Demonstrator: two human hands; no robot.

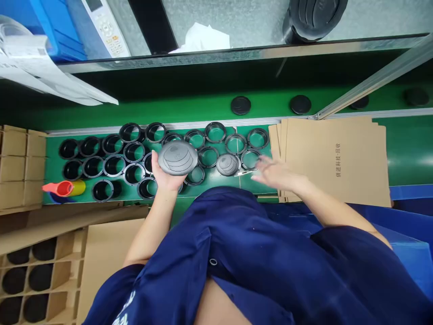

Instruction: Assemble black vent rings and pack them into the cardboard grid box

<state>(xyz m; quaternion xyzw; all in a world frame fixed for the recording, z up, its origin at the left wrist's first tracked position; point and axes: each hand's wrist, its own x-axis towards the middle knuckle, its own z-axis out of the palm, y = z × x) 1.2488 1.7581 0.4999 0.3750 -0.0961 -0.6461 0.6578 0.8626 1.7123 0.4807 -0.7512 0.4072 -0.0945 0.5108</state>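
Cupping a dark gray disc [178,158] over the counter [406,149], you work with your two hands well apart. At far left, a divided carton [67,246] holds black round pieces [41,276] in its left-hand cells. Beyond it, rows of hollow black cylinders [117,189] stand on the counter, one lying tipped near an orange-and-yellow piece [64,187].

Your left hand [165,180] grips the disc from below, its fingers partly hidden; the disc is round, with no long axis. Between your hands sits a second disc [228,164], left of your right fingers and nearer to them than to your left. Your right hand [275,174] has its fingers loosely spread, holding nothing visible, beside a black ring [242,158]; contact cannot be told. To the right lie flat cardboard sheets [358,158] and a blue bin [406,257], its contents out of sight.
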